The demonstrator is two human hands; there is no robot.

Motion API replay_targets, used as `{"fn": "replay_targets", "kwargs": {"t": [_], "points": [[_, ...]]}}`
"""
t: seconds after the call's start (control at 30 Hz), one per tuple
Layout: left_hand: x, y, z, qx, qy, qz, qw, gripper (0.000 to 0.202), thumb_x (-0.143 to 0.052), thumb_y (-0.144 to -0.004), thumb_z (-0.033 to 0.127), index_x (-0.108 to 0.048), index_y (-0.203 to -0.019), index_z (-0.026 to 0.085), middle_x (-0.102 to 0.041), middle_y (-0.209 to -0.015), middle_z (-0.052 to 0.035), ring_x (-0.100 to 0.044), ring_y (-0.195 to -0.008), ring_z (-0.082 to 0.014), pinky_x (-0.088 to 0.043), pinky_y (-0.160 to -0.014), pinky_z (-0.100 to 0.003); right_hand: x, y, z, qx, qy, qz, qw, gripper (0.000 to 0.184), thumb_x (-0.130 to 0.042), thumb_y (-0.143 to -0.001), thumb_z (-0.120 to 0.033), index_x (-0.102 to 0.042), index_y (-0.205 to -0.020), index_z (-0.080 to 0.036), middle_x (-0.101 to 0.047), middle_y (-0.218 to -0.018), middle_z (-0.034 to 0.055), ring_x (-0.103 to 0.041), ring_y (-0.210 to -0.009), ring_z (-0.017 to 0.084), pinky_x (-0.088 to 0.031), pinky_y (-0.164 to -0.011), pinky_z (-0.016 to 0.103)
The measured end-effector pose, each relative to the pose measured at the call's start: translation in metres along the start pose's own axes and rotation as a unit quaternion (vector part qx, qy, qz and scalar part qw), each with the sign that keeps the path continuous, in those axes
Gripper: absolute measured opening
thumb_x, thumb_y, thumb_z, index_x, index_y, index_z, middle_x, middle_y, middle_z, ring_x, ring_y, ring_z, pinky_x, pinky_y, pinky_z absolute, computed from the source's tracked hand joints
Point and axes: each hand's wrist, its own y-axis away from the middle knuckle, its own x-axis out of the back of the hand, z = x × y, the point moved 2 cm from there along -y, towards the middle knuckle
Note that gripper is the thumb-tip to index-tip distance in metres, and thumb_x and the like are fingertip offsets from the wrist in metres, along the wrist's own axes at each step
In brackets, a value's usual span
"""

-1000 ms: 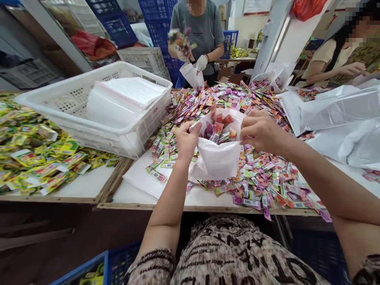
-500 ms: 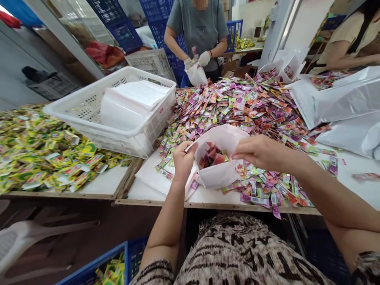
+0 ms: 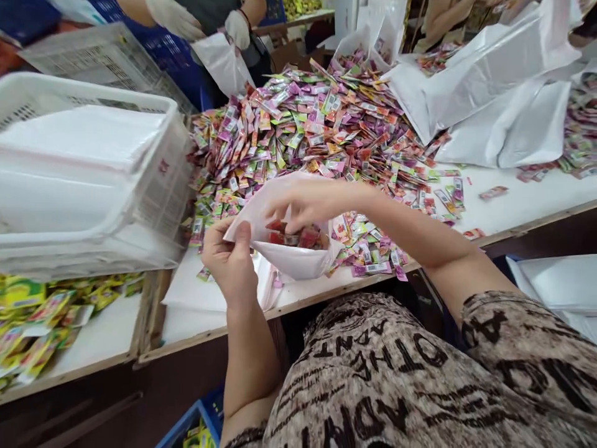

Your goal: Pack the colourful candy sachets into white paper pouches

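Left hand (image 3: 232, 254) tight on white bag (image 3: 295, 261), right hand (image 3: 311, 200) at sachets (image 3: 310, 238) inside, grip unclear.

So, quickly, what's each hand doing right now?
Left hand: closed, holding the white bag by its rim.
Right hand: open over the packets in the bag; contact cannot be told.

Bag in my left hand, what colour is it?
The bag is white; it shows best in the head view.

Bright light covers the sachet heap (image 3: 289, 124); white bags (image 3: 489, 74) right of it glare; before it, the right hand (image 3: 308, 200) looks blurred.
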Motion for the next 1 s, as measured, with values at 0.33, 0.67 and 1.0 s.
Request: {"fn": "replay_targets", "kwargs": {"t": [0.33,0.67,1.0], "points": [[0.009,0.016,0.029,-0.188,-0.118,-0.049,0.974,0.041,-0.065,-0.091,0.026,-0.071,-0.132,0.03,-0.059,-0.131,-0.0097,-0.06,-0.117,-0.0242,-0.055,-0.082,-0.032,-0.161,0.219,0.08,-0.598,0.103,0.049,0.793,0.129,-0.074,-0.074,-0.075,-0.005,-0.168,-0.019,-0.006,-0.168,0.0322,-0.021,-0.15,0.058,-0.039,-0.104,0.072],[0.008,0.025,0.044,-0.049,-0.222,-0.213,0.95,0.055,-0.074,-0.076,0.029,-0.073,-0.13,0.024,-0.076,-0.109,-0.0051,-0.055,-0.06,-0.0125,-0.053,-0.064,-0.029,-0.094,0.236,0.18,-0.518,0.142,0.2,0.819,0.072,-0.065,-0.088,-0.03,-0.048,-0.155,-0.011,-0.065,-0.131,0.0239,-0.063,-0.114,0.034,-0.047,-0.097,0.041],[0.004,0.017,0.032,0.113,-0.003,-0.231,0.966,0.073,-0.066,-0.068,0.015,-0.065,-0.141,0.02,-0.077,-0.111,-0.0101,-0.047,-0.048,-0.006,-0.036,-0.043,-0.02,0.028,0.194,0.073,-0.258,0.142,0.373,0.88,0.059,-0.078,-0.081,-0.032,-0.068,-0.139,-0.03,-0.073,-0.126,0.0075,-0.069,-0.107,0.029,-0.052,-0.093,0.043]]}}
